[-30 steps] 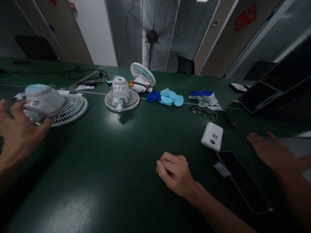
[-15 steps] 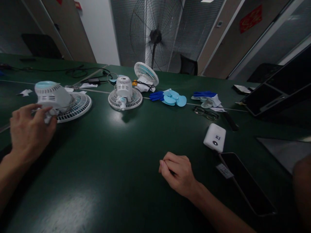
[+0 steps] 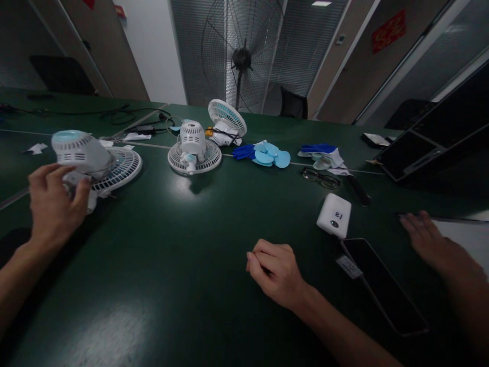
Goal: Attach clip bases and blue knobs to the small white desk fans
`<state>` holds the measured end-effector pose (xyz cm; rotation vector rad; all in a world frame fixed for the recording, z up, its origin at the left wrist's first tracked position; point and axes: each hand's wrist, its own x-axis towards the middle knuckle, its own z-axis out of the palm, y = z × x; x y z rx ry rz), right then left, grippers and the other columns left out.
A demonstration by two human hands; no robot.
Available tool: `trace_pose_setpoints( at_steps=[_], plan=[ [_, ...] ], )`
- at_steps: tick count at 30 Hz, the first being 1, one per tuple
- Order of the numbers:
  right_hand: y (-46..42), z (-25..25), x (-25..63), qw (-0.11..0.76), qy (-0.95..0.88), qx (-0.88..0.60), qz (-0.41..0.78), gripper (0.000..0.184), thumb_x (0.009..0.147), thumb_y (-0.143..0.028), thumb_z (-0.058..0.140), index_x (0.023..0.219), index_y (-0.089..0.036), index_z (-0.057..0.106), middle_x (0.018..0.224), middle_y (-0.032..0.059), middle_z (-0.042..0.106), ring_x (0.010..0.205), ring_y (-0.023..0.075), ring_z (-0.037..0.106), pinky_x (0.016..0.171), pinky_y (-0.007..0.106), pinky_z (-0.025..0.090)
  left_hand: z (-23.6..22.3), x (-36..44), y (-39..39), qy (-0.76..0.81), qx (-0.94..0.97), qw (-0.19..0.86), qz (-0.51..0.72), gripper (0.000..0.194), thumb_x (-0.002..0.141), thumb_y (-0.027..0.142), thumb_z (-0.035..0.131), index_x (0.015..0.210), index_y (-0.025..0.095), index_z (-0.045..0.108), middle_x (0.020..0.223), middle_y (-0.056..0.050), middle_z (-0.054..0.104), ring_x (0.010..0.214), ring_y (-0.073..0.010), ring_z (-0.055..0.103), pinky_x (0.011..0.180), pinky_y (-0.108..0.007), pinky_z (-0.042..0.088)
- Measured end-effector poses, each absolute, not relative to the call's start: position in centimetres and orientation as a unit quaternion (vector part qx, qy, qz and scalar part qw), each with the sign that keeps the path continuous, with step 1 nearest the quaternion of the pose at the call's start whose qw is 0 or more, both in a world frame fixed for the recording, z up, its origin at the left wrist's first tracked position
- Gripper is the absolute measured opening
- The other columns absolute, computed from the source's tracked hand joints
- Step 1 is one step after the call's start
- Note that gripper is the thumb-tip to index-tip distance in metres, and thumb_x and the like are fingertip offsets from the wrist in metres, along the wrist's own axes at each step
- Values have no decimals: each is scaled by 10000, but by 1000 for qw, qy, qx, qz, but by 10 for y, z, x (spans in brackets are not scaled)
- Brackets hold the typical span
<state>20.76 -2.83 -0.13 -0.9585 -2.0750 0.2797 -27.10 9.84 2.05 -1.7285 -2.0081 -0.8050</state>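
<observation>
At the left, a small white fan (image 3: 82,153) lies face down on its grille, its motor housing with a pale blue cap upward. My left hand (image 3: 57,204) is closed around the white clip part of this fan, fingers on one side and thumb on the other; the palm side is hidden. My right hand (image 3: 277,272) rests on the green table (image 3: 183,306) as a loose fist, and nothing shows in it. Beyond, a second small fan (image 3: 194,148) also lies grille down. Behind that, a third small fan (image 3: 227,122) leans with its grille tilted up.
Pale blue fan blades (image 3: 271,154) lie by blue gloves (image 3: 244,151). Toward the right are more gloves (image 3: 323,155), eyeglasses (image 3: 321,178), a white power bank (image 3: 334,215) and a phone (image 3: 384,285). Another person's hand (image 3: 431,239) lies at the right edge. Cables (image 3: 122,112) run behind.
My left hand has shifted slightly right, and the fan's clip part now shows lower, between thumb and fingers. The other person's hand has come into view at the right. My right hand stays still.
</observation>
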Motion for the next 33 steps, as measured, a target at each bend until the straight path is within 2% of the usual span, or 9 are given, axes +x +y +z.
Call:
trace_pose_setpoints(
  at_steps=[4,8,12,14,18,22,25,29,33],
  plan=[
    [-28,-1,208,404,-826,-376,116,407,1050,-180,483,685,-156,663,656,-4,591,520,78,513,508,244,367,21,-277,101,-734,-591,138,-304,417,1025,535,422,1295,267,593,1438,-26,492,1284,-268,561,1027,-402,543],
    [-27,-3,208,402,-825,-380,118,397,1046,-181,491,689,-157,662,658,-6,588,526,81,515,510,245,362,22,-273,99,-720,-605,117,-319,425,995,571,504,1230,241,634,1382,-16,515,964,-191,645,785,-304,580],
    [-27,-4,207,391,-827,-384,128,396,1048,-194,488,698,-157,670,671,-3,596,528,83,513,514,248,373,25,-259,92,-693,-636,121,-317,413,1023,517,446,1178,219,686,1212,-34,546,1078,-249,583,869,-341,542],
    [-27,-5,207,386,-827,-386,131,399,1050,-195,484,701,-158,673,678,-2,602,533,83,518,519,248,381,28,-248,85,-668,-662,109,-322,397,1026,478,454,1160,208,713,1110,-32,553,1046,-251,575,927,-361,510],
    [-27,-5,207,384,-827,-391,128,398,1049,-196,485,699,-163,672,678,-4,605,539,83,524,519,256,371,37,-217,68,-628,-706,87,-316,390,1046,437,457,1127,190,748,972,-19,556,879,-217,573,794,-316,469],
    [-26,-6,207,385,-828,-389,123,408,1048,-197,491,676,-160,657,661,-5,590,535,85,523,517,268,357,48,-180,45,-602,-754,23,-262,400,1050,439,457,1123,177,750,1132,-46,605,878,-207,606,734,-308,460],
    [-27,-6,208,380,-830,-387,127,399,1045,-192,498,682,-157,660,670,-1,592,542,89,531,517,272,356,56,-150,22,-584,-771,-54,-247,374,1044,453,475,1177,213,728,1253,-54,612,968,-236,635,746,-310,516],
    [-28,-3,208,389,-824,-390,129,359,1033,-171,518,710,-158,675,693,8,611,552,94,552,520,271,378,60,-115,-9,-525,-794,-139,-272,317,1045,415,496,1169,232,722,1324,-84,603,1093,-264,640,651,-250,578],
    [-29,0,209,434,-789,-413,139,203,1006,-123,534,968,-170,728,811,19,662,641,111,608,580,264,446,58,-87,-29,-428,-846,-154,-279,242,1034,266,509,1153,248,720,1289,-88,617,1023,-211,690,717,-253,614]
  ],
)
